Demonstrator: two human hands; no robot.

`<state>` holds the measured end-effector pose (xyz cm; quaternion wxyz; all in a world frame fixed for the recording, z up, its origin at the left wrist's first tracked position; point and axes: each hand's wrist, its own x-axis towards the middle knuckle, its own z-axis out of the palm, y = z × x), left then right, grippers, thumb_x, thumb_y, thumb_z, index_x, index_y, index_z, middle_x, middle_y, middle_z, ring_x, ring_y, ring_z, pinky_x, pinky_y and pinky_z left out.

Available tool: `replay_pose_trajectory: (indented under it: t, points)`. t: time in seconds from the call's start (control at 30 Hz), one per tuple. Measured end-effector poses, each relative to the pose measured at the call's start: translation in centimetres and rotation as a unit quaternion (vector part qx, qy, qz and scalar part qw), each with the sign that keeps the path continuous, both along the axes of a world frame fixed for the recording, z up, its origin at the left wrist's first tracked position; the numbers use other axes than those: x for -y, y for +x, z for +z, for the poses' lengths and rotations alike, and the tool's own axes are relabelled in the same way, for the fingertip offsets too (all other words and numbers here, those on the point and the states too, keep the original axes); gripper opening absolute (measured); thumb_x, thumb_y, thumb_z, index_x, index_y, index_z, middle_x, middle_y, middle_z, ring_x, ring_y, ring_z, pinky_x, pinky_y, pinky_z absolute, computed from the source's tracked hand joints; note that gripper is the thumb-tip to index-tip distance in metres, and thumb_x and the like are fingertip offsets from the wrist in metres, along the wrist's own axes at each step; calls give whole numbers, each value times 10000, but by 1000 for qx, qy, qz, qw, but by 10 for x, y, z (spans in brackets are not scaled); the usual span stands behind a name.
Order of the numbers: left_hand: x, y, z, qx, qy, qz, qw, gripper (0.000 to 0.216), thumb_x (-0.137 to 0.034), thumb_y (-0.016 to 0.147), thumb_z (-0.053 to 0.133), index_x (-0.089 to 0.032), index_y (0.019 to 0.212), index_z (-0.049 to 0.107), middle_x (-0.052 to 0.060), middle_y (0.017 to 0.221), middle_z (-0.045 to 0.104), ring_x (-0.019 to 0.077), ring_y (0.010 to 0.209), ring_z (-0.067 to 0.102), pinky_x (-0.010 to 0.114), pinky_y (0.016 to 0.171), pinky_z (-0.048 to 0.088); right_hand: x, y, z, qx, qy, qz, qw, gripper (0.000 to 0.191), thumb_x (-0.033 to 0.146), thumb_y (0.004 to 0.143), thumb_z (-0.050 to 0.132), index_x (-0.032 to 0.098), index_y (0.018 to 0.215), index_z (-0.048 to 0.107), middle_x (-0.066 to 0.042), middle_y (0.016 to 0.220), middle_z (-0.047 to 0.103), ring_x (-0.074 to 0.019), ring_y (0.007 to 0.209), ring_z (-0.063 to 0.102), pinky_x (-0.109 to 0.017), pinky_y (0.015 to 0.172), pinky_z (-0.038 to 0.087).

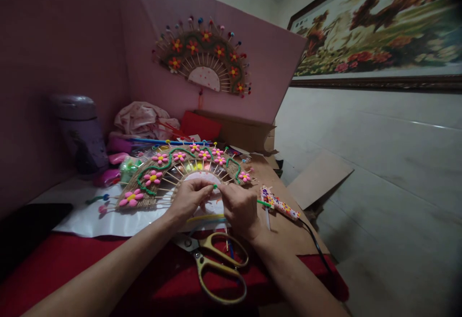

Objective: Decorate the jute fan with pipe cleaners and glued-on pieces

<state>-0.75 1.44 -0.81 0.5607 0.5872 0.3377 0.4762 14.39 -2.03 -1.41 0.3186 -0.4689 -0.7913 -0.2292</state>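
Observation:
My left hand (193,196) and my right hand (241,208) meet at the middle of the table, thumbs and fingertips pinched together. Between them shows the small end of a green pipe cleaner (215,186); a green length also sticks out to the right, behind my right hand. Just beyond my hands lies a fan-shaped craft (166,175) of sticks and woven twine, with pink flowers, a winding green strand and a white half-round centre. Gold-handled scissors (212,264) lie below my hands, and a patterned glue gun (279,204) with a black cord is to the right.
A similar fan with orange flowers (205,61) hangs on the pink board (144,28). At the left stands a purple thermos (82,134). Brown cardboard (296,237) covers the right of the red-clothed table (90,259). Crumpled cloth (142,117) and craft bags are behind.

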Motion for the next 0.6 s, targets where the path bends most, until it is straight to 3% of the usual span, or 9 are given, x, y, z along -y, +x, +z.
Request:
replay_pose_trajectory:
  t: [0.13,0.27,0.5,0.6]
  points:
    - [-1,-4,4,-84,56,10,995,171,-287,687,618,-119,688,656,3,578,568,84,452,474,182,361,383,-3,6,2,43,35,-28,998,199,146,816,478,221,891,646,-25,668,567,-142,607,474,-275,539,236]
    - [0,-5,6,-117,81,13,990,156,-260,669,617,-131,581,617,-21,516,521,58,394,426,164,331,337,-4,8,1,22,36,-6,999,200,161,852,463,213,922,642,-25,679,572,-139,627,489,-259,560,273]
    - [6,5,4,46,-18,42,998,221,-286,669,618,-133,529,546,-33,462,494,56,351,392,182,324,329,-1,-1,-4,-42,-17,103,994,196,151,863,413,152,874,608,-41,699,596,-143,662,538,-244,609,367]
    - [6,6,2,71,-17,34,997,205,-299,679,630,-122,585,586,-28,494,518,55,366,408,188,352,352,-1,-1,-4,-76,-22,109,991,212,155,865,413,155,947,608,-41,727,609,-140,669,547,-240,611,379]
